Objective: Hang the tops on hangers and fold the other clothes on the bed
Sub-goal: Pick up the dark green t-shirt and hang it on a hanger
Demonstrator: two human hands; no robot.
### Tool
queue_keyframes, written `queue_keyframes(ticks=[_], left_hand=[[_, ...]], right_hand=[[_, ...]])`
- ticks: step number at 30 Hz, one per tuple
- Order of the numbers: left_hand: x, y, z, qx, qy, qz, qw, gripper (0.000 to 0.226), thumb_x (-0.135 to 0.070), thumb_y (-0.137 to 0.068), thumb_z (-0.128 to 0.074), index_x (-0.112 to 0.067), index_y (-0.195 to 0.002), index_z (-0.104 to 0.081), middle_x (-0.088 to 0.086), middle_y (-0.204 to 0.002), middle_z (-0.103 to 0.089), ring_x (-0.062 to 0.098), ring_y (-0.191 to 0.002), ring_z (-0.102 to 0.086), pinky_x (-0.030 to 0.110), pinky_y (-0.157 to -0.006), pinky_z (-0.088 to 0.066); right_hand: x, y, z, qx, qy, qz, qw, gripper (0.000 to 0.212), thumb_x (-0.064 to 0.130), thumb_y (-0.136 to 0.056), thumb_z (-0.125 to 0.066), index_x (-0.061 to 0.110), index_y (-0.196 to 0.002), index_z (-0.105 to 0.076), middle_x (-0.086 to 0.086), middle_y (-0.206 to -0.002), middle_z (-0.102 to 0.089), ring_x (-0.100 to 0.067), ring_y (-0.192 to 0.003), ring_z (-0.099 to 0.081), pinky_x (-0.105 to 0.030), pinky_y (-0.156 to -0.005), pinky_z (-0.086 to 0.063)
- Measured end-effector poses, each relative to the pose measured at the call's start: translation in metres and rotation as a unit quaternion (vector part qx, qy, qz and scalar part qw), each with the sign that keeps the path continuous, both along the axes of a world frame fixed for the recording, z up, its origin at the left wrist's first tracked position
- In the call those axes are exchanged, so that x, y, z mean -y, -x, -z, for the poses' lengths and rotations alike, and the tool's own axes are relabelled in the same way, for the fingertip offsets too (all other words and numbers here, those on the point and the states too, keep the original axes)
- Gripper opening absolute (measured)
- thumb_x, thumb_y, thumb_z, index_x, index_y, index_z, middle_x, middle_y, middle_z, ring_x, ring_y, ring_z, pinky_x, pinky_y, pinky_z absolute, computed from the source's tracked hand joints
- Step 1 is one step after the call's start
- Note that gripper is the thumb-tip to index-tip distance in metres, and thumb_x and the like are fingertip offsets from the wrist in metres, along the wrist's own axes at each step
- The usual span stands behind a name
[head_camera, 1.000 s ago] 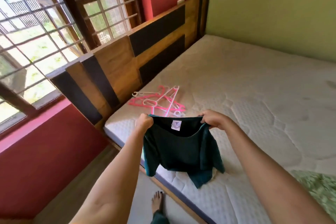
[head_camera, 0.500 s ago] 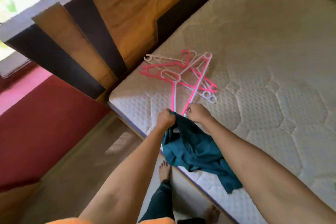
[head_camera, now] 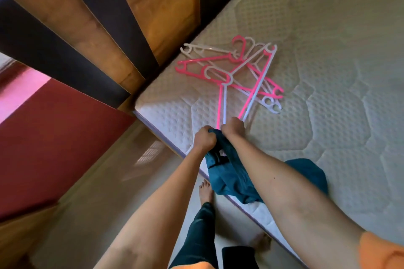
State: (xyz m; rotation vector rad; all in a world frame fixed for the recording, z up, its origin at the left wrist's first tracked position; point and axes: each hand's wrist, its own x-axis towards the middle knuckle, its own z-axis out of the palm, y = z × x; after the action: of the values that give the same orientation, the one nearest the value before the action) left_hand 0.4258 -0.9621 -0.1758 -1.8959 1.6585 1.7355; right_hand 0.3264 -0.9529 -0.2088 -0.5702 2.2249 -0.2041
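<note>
Teal top (head_camera: 229, 178): bunched at the bed's (head_camera: 328, 72) near edge, gripped by left hand (head_camera: 204, 138). Right hand (head_camera: 233, 127): closed fist at the near ends of pink-and-white hangers (head_camera: 231, 72) (whether it holds cloth or hanger, cannot tell). Hangers heaped beside headboard (head_camera: 109, 17).

The hands (head_camera: 204, 140) (head_camera: 232, 129) have come together at frame centre; the teal top (head_camera: 227, 177), earlier spread, now hangs bunched; the right hand reaches the hangers (head_camera: 229, 72).

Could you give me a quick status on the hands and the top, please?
Left hand grips teal top. Right hand at pink-and-white hanger, grip unclear. Other hangers tangled beneath.
</note>
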Motion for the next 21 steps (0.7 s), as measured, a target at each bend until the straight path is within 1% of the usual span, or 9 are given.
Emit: queue_keyframes(ticks=[2, 4, 6, 8, 10, 12, 15, 18, 21], left_hand=[[-0.001, 0.005, -0.009, -0.013, 0.017, 0.000, 1.000, 0.025, -0.002, -0.088, -0.035, -0.007, -0.108, -0.050, 0.015, -0.108, -0.056, 0.027, -0.092, -0.052, 0.032, -0.075, -0.042], [-0.003, 0.015, -0.022, -0.034, 0.058, 0.009, 0.998, 0.033, -0.007, -0.091, -0.037, -0.006, -0.123, -0.044, 0.018, -0.116, -0.055, 0.030, -0.101, -0.055, 0.037, -0.083, -0.047], [-0.004, 0.032, -0.041, -0.064, 0.083, 0.017, 0.994, 0.042, -0.012, -0.095, -0.039, -0.004, -0.135, -0.035, 0.020, -0.123, -0.053, 0.033, -0.110, -0.054, 0.040, -0.091, -0.045], [-0.008, 0.052, -0.063, -0.093, 0.088, 0.038, 0.991, 0.030, -0.011, -0.096, -0.039, -0.005, -0.125, -0.040, 0.011, -0.102, -0.058, 0.028, -0.100, -0.053, 0.034, -0.084, -0.043], [-0.015, 0.069, -0.085, -0.094, 0.112, 0.072, 0.987, 0.011, -0.009, -0.096, -0.039, -0.010, -0.087, -0.045, 0.001, -0.069, -0.044, 0.022, -0.079, -0.046, 0.030, -0.066, -0.034], [-0.022, 0.085, -0.099, -0.108, 0.135, 0.083, 0.981, 0.031, -0.005, -0.093, -0.040, -0.014, -0.064, -0.039, 0.000, -0.058, -0.037, 0.021, -0.061, -0.039, 0.028, -0.054, -0.028], [-0.044, 0.112, -0.139, -0.149, 0.150, 0.111, 0.971, 0.025, 0.005, -0.090, -0.037, -0.005, -0.073, -0.053, 0.000, -0.059, -0.039, 0.015, -0.053, -0.035, 0.020, -0.041, -0.025], [-0.062, 0.142, -0.182, -0.186, 0.185, 0.162, 0.951, 0.026, 0.003, -0.089, -0.037, 0.002, -0.096, -0.063, 0.009, -0.072, -0.052, 0.020, -0.071, -0.047, 0.025, -0.049, -0.031], [-0.075, 0.167, -0.223, -0.192, 0.239, 0.241, 0.921, 0.022, -0.008, -0.084, -0.040, -0.005, -0.085, -0.062, 0.010, -0.076, -0.057, 0.020, -0.073, -0.051, 0.028, -0.057, -0.034]], right_hand=[[-0.005, 0.000, -0.014, 0.020, 0.033, 0.044, 0.998, 0.025, 0.012, -0.088, -0.053, -0.001, -0.108, -0.061, -0.018, -0.110, -0.064, -0.034, -0.104, -0.060, -0.032, -0.080, -0.047], [-0.013, 0.003, -0.032, 0.060, 0.081, 0.095, 0.990, 0.016, 0.007, -0.087, -0.051, 0.002, -0.080, -0.063, -0.014, -0.084, -0.064, -0.032, -0.085, -0.058, -0.029, -0.068, -0.041], [-0.026, 0.006, -0.056, 0.088, 0.114, 0.139, 0.980, 0.028, 0.001, -0.084, -0.046, 0.011, -0.057, -0.046, -0.005, -0.061, -0.047, -0.024, -0.064, -0.045, -0.029, -0.053, -0.031], [-0.045, 0.010, -0.076, 0.089, 0.142, 0.127, 0.978, 0.023, 0.001, -0.086, -0.044, 0.014, -0.068, -0.047, -0.004, -0.068, -0.048, -0.019, -0.067, -0.045, -0.027, -0.058, -0.037], [-0.064, 0.014, -0.098, 0.091, 0.177, 0.093, 0.976, 0.016, 0.004, -0.092, -0.044, 0.016, -0.084, -0.049, -0.002, -0.084, -0.052, -0.016, -0.081, -0.048, -0.025, -0.071, -0.039], [-0.080, 0.019, -0.124, 0.092, 0.203, 0.105, 0.969, 0.014, 0.004, -0.089, -0.046, 0.013, -0.079, -0.051, 0.001, -0.074, -0.052, -0.017, -0.076, -0.048, -0.025, -0.066, -0.037], [-0.111, 0.052, -0.163, 0.073, 0.251, 0.077, 0.962, 0.013, 0.006, -0.084, -0.051, 0.008, -0.074, -0.058, -0.004, -0.066, -0.055, -0.014, -0.063, -0.048, -0.027, -0.059, -0.036], [-0.146, 0.107, -0.197, 0.066, 0.327, 0.127, 0.934, 0.018, 0.014, -0.085, -0.061, 0.006, -0.069, -0.064, -0.015, -0.074, -0.063, -0.020, -0.066, -0.057, -0.038, -0.070, -0.048], [-0.184, 0.165, -0.242, -0.125, 0.403, 0.216, 0.880, 0.048, 0.037, -0.078, -0.071, 0.004, -0.110, -0.057, -0.012, -0.116, -0.058, -0.027, -0.105, -0.058, -0.039, -0.091, -0.047]])
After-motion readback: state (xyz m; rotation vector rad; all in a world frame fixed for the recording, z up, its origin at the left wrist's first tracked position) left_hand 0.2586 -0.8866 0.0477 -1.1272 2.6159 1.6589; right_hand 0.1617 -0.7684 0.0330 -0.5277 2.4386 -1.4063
